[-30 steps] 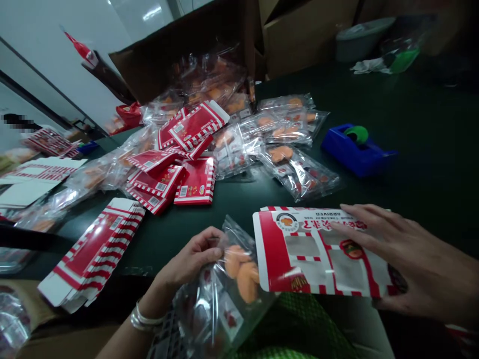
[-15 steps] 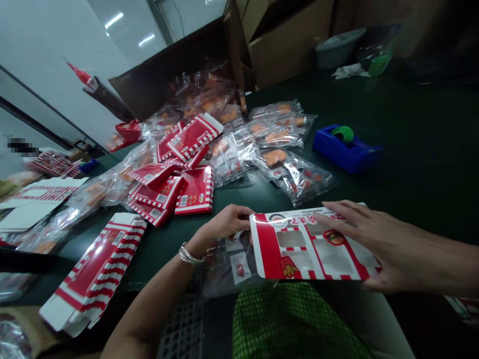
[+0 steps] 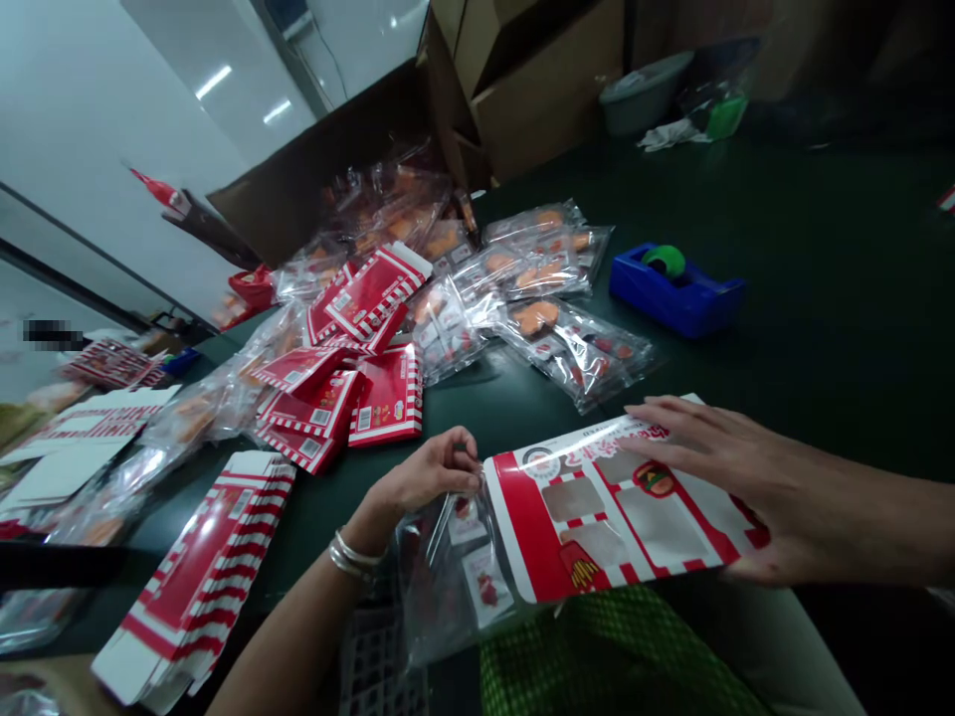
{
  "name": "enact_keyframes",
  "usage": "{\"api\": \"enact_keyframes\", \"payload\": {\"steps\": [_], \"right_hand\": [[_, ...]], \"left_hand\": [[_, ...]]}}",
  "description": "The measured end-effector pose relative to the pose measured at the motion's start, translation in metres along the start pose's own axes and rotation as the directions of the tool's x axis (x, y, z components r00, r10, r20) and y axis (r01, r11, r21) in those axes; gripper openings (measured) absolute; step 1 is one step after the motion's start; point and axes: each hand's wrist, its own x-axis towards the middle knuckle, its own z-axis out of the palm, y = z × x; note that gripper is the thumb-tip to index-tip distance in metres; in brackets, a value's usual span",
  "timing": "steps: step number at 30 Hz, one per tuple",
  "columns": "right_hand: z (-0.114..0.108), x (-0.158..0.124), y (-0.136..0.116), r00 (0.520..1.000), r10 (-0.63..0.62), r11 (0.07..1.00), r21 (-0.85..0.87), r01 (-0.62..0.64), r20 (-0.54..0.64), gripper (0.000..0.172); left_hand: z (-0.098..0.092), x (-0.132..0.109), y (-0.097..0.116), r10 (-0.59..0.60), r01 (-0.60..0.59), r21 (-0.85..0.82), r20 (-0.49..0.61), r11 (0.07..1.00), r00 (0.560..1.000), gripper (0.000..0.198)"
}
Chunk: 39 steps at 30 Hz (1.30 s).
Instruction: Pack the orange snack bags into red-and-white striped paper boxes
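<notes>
My left hand (image 3: 425, 475) pinches the top edge of a clear plastic bag (image 3: 448, 577), which hangs below it with small white cards showing through. Silver bangles circle that wrist. My right hand (image 3: 768, 487) lies spread across a flat red-and-white printed carton blank (image 3: 589, 517), with the thumb side at its lower edge. The blank has cut-out windows and overlaps the bag's right side. Only a little separates the blank's left edge from my left fingers. The bag's contents are partly hidden behind the blank.
On the dark green table lie a stack of flattened striped cartons (image 3: 201, 577), red boxes (image 3: 335, 398), and several clear bags of orange items (image 3: 537, 273). A blue tape dispenser (image 3: 675, 288) stands right. An open cardboard box (image 3: 313, 179) stands behind.
The bag now shows its side with white cards, and its orange items are out of sight. My left hand has risen to its top edge, and the blank has tilted under my right hand.
</notes>
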Motion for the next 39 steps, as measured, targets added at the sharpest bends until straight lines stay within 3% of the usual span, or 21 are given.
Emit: {"api": "enact_keyframes", "payload": {"steps": [4,7,9,11,12,13,15,16,18,20,24,29,32,33,35,37,39], "right_hand": [[0.005,0.005,0.001,1.0,0.013,0.999,0.038,-0.014,0.01,0.096],[0.009,0.008,0.005,0.999,0.049,0.998,0.046,-0.05,0.02,0.1],[0.01,0.007,0.009,0.998,0.058,0.997,0.052,-0.059,0.021,0.101],[0.01,0.005,0.011,0.998,0.057,0.996,0.063,-0.057,0.01,0.101],[0.01,0.004,0.011,0.999,0.052,0.996,0.069,-0.053,0.01,0.101],[0.009,0.004,0.009,0.999,0.047,0.996,0.074,-0.047,0.009,0.102],[0.006,0.006,0.002,1.0,0.026,0.996,0.084,-0.027,0.004,0.106],[0.004,0.009,-0.004,1.0,0.008,0.996,0.09,-0.008,0.0,0.108],[0.001,0.017,-0.018,0.999,-0.043,0.994,0.103,0.043,-0.003,0.111],[0.0,0.027,-0.03,0.996,-0.087,0.989,0.117,0.085,0.016,0.113],[0.005,0.045,-0.04,0.992,-0.106,0.973,0.215,0.088,0.075,0.115],[0.0,0.043,-0.044,0.988,0.021,0.978,0.203,-0.051,0.151,0.132],[-0.013,0.01,-0.04,0.992,0.122,0.987,0.11,-0.117,-0.038,0.13],[-0.017,-0.006,-0.037,0.971,0.197,0.978,0.093,-0.186,-0.134,0.124],[-0.024,-0.038,-0.034,0.883,0.372,0.928,0.093,-0.361,-0.286,0.106],[-0.023,-0.06,-0.041,0.825,0.466,0.881,0.087,-0.465,-0.319,0.093],[-0.013,-0.06,-0.061,0.862,0.428,0.9,0.039,-0.435,-0.272,0.092]], "left_hand": [[0.004,0.025,0.009,-0.018,0.017,0.041,0.024,0.999,1.0,0.04],[-0.004,0.02,0.024,-0.009,0.01,0.155,-0.002,0.988,1.0,0.038],[-0.015,-0.006,0.03,0.11,-0.024,0.356,-0.223,0.934,0.969,0.035],[-0.024,-0.044,0.025,0.234,0.076,0.518,-0.507,0.852,0.829,0.02],[-0.026,-0.062,0.017,0.149,0.186,0.484,-0.573,0.855,0.806,0.018],[-0.025,-0.078,0.007,0.007,0.271,0.385,-0.585,0.882,0.811,0.024],[-0.013,-0.096,-0.015,-0.202,0.298,0.119,-0.502,0.947,0.841,0.031],[-0.003,-0.097,-0.024,-0.244,0.266,-0.01,-0.433,0.964,0.868,0.033],[0.022,-0.085,-0.03,-0.221,0.16,-0.203,-0.327,0.966,0.919,0.033],[0.047,-0.066,-0.021,-0.166,0.078,-0.31,-0.269,0.948,0.949,0.035],[0.073,-0.046,0.007,-0.096,0.002,-0.336,-0.263,0.942,0.96,0.042],[0.07,-0.052,0.004,-0.112,0.018,-0.311,-0.289,0.95,0.951,0.046],[0.067,-0.055,-0.005,-0.147,0.047,-0.321,-0.296,0.946,0.944,0.046],[0.067,-0.056,-0.007,-0.152,0.05,-0.326,-0.295,0.944,0.943,0.045],[0.069,-0.057,-0.011,-0.161,0.059,-0.336,-0.284,0.94,0.945,0.044],[0.072,-0.058,-0.015,-0.181,0.084,-0.345,-0.26,0.935,0.948,0.042],[0.077,-0.056,-0.018,-0.184,0.1,-0.345,-0.222,0.933,0.957,0.04]]}}
